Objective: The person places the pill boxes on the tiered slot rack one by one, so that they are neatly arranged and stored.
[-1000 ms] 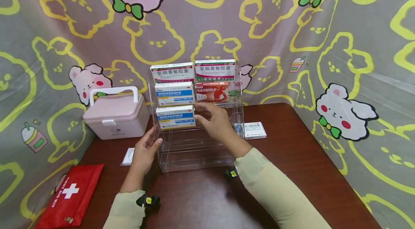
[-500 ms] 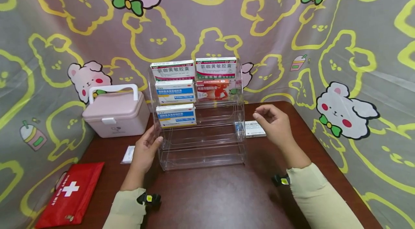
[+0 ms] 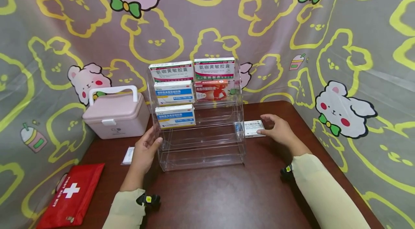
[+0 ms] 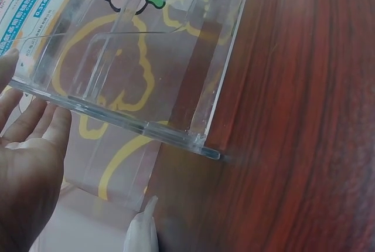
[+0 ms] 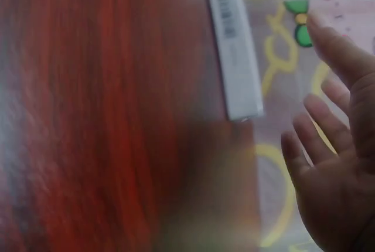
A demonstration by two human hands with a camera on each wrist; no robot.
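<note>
A clear plastic tiered rack (image 3: pixel 202 158) stands on the table with medicine boxes on its upper tiers. My left hand (image 3: pixel 144 153) holds its left side panel, thumb on one face and fingers on the other in the left wrist view. On the third tier, at the left, sits a white-and-blue medicine box (image 3: pixel 175 116). At the rack's right, a white medicine box (image 3: pixel 253 128) lies on the table. My right hand (image 3: pixel 281 130) is at that box's right end, thumb and fingers apart. In the right wrist view a gap separates the hand (image 5: pixel 345 170) from the box (image 5: pixel 234 47).
A pink lidded case (image 3: pixel 113 113) with a white handle stands behind on the left. Nearer lie a small white packet (image 3: pixel 128 155) and a red first aid pouch (image 3: pixel 71 194). A patterned cloth (image 3: pixel 275 34) surrounds the table (image 3: pixel 210 200).
My right hand has left the blue-and-white box on the third tier and moved right, then lowered to the white box on the table. The left hand stays on the rack.
</note>
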